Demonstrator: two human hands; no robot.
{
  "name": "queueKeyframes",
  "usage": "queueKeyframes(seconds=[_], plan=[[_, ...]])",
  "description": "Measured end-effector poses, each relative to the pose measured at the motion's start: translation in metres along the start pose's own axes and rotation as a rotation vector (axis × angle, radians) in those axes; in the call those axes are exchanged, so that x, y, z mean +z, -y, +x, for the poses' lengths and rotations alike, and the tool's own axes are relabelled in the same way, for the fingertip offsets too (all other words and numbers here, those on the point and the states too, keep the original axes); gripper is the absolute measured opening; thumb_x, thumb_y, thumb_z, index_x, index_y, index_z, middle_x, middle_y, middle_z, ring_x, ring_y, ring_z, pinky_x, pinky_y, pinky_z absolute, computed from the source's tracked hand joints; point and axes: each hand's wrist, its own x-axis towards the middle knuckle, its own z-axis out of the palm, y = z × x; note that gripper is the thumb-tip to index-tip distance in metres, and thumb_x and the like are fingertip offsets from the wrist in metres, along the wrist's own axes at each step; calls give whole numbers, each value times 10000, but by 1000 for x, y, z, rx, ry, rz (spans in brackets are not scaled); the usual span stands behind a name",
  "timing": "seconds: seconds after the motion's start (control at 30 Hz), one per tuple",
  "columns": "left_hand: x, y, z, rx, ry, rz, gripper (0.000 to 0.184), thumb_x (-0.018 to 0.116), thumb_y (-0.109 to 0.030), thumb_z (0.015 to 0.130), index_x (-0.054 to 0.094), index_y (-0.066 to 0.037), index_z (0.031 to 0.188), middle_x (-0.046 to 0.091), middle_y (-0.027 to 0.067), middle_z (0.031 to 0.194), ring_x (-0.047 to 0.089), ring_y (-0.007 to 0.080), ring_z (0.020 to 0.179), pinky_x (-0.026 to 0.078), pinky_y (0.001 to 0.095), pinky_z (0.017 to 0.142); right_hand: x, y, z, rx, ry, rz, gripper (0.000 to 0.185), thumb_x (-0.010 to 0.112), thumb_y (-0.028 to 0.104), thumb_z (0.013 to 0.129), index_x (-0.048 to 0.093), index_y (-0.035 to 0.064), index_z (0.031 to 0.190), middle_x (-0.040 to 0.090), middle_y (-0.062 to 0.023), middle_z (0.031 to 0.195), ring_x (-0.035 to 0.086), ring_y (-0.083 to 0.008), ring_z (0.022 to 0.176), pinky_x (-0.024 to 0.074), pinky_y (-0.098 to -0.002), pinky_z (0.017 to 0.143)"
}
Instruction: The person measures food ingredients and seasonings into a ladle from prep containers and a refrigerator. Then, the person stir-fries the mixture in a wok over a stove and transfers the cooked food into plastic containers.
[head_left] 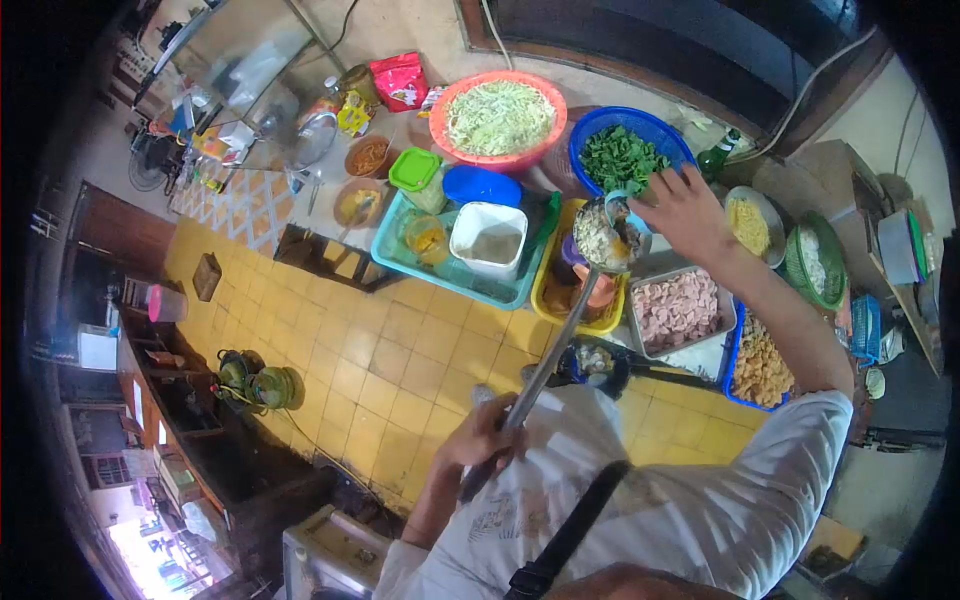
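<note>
My left hand (484, 436) is wrapped round the long handle of a metal ladle (552, 358), near its lower end. The ladle's bowl, filled with pale chopped food (597, 240), is over the yellow basin (552, 312). At the bowl's right edge, my right hand (682, 212) holds a small light-blue cup (628, 222) with its fingers curled on the rim. Just behind is a blue basket (590, 140) of green leaves (622, 160). A metal tray of pink sliced meat (680, 308) lies below my right forearm.
A red basin (552, 96) of shredded cabbage stands at the back. A teal tub (388, 240) with containers is at the left of the table. Fried pieces (760, 365), a green basket (828, 290) and a bottle (716, 155) are at the right. Gas equipment (270, 387) stands on the floor.
</note>
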Motion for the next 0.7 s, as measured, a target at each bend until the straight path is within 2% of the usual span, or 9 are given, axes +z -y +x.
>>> queueKeyframes(seconds=[0.13, 0.23, 0.33, 0.37, 0.43, 0.5, 0.57, 0.63, 0.7], plan=[[-1, -9, 1, -9, 0, 9, 324, 599, -10, 785, 446, 34, 1068, 566, 98, 633, 491, 120, 393, 387, 239, 367, 11, 3, 7, -41, 8, 40, 342, 563, 174, 771, 597, 222, 1108, 557, -52, 951, 509, -205, 974, 363, -368, 895], [-5, -2, 3, -13, -15, -80, 301, 594, -15, 787, 448, 26, 1047, 567, 95, 639, 489, 117, 392, 385, 232, 364, 26, -3, 4, 32, -86, 161, 466, 652, 211, 694, 569, 199, 1153, 561, -72, 925, 523, -238, 985, 392, -375, 883], [-15, 0, -4, -18, -58, -160, 352, 574, -28, 789, 449, 26, 1113, 546, 67, 625, 497, 120, 416, 392, 240, 392, 41, 3, 3, 451, 17, 773, 785, 749, 272, 627, 386, 99, 1301, 547, -183, 1080, 489, -380, 1081, 416, -423, 894], [-20, 1, -7, -6, -69, -174, 352, 574, -28, 789, 449, 26, 1113, 546, 67, 625, 497, 120, 416, 392, 240, 392, 58, 13, 2, 430, 16, 769, 785, 749, 272, 627, 386, 99, 1301, 547, -183, 1080, 489, -380, 1081, 416, -423, 894], [-33, 6, -16, 37, -95, -314, 307, 586, -25, 777, 468, 19, 1058, 516, 51, 603, 488, 117, 407, 389, 237, 384, 106, 44, -2, 642, -101, 896, 850, 798, 260, 625, 334, 43, 1303, 535, -194, 1129, 485, -362, 1100, 406, -402, 915], [-54, 6, -25, 78, -139, -301, 297, 590, -21, 772, 473, 16, 1043, 500, 42, 593, 486, 117, 406, 393, 242, 382, 141, 71, 0, 742, -249, 1258, 892, 838, 242, 596, 322, 3, 1282, 536, -172, 1104, 488, -316, 1089, 396, -382, 923], [-76, 1, -42, 115, -190, -292, 287, 594, -18, 767, 479, 13, 1027, 485, 33, 584, 484, 117, 405, 398, 246, 381, 213, 95, -10, 777, -339, 1527, 857, 840, 235, 602, 344, -11, 1256, 548, -139, 1068, 477, -251, 1090, 384, -374, 931], [-99, -13, -62, 96, -318, -340, 283, 605, -22, 756, 479, 9, 1007, 471, 21, 576, 484, 118, 405, 397, 244, 375, 201, 109, -8, 907, -135, 1498, 717, 801, 202, 654, 412, 1, 1221, 565, -114, 1030, 506, -246, 1044, 395, -367, 907], [-136, -8, -83, 105, -351, -365, 334, 613, -27, 748, 483, 10, 1052, 489, 32, 594, 486, 119, 400, 396, 245, 364, 334, 126, -50, 720, -168, 1188, 486, 746, 164, 707, 537, 27, 1124, 574, -74, 1030, 544, -196, 957, 442, -332, 817]])
